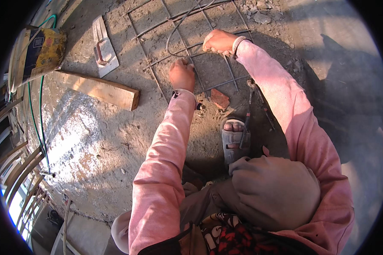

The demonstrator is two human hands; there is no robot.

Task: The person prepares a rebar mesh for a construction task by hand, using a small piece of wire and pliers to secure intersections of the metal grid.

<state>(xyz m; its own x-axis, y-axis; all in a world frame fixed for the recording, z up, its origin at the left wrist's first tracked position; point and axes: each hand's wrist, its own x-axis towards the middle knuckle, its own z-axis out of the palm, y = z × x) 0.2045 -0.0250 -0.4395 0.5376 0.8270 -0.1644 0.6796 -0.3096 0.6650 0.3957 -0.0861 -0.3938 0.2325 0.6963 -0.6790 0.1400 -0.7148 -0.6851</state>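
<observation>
Grey steel rods crossed into a flat grid point(183, 42) lay on the rough, dusty ground point(127, 146). The left hand point(182, 75) was curled at the grid's near part; whether it pinched a rod could not be told. The right hand point(220, 41) bent its fingers down over the grid, beside a thin, looped dark wire point(167, 44); its grip was hidden. An orange-red brick fragment point(219, 98) lay near.
</observation>
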